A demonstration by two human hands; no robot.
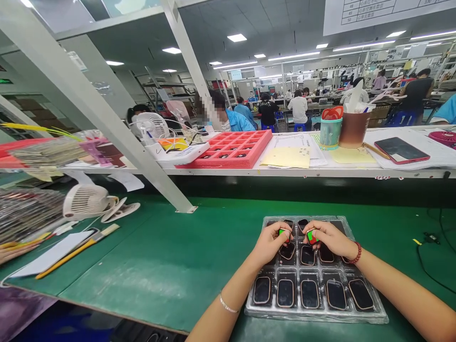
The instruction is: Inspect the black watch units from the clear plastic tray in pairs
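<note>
"Over the clear tray on the green bench, what did the L hand have?"

"A green-lit watch, pinched btwn thumb & fingers, raised near the tray's back rows."

"And the R hand?"

"Same sort of grip, on a green-and-red watch, just beside the other one. Neither hand was slack."

"What sat below?"

"Dark-screened watches in their compartments, face up; front row had 5. Hands hid some of the back ones."

"Wrists?"

"Silvery bangle on L, red bead bracelet on R."

"Anything else abt?"

"White fan & yellow-handled brush, well off to the L. Co-worker's hand was at the far edge, part cut off; couldn't tell its grip. Shelf behind held a red tray & a phone."
</note>
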